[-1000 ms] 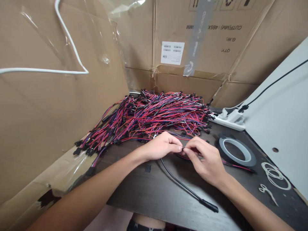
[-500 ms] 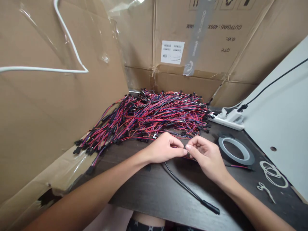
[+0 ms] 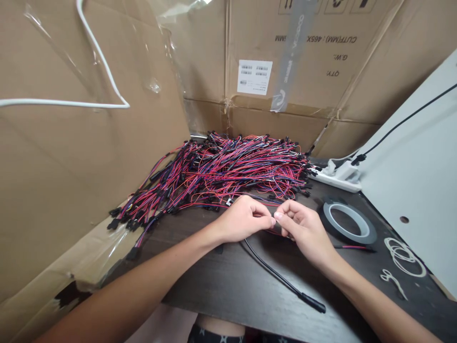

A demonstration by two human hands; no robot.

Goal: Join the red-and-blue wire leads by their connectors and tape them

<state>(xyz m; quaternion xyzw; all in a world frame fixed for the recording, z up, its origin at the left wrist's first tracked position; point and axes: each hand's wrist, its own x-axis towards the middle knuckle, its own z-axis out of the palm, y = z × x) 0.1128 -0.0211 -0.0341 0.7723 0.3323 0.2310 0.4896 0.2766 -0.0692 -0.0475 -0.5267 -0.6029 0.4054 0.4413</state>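
My left hand (image 3: 243,218) and my right hand (image 3: 305,228) meet at the fingertips over the dark table (image 3: 228,281), both pinched on a thin wire joint between them. A black cable (image 3: 282,281) runs from under my left hand toward the front edge and ends in a black plug. A red and black wire (image 3: 352,247) trails out to the right from under my right hand. Just behind my hands lies a big pile of red, blue and black wire leads (image 3: 221,171) with black connectors.
A roll of dark tape (image 3: 348,227) lies right of my hands. White ring scraps (image 3: 405,255) lie at the far right. A white power strip (image 3: 339,174) sits behind. Cardboard boxes (image 3: 293,71) wall the back and left; a white panel (image 3: 417,176) leans at right.
My right hand has turned and drawn in closer to my left, fingertips now touching. The trailing red and black wire has shifted slightly with it.
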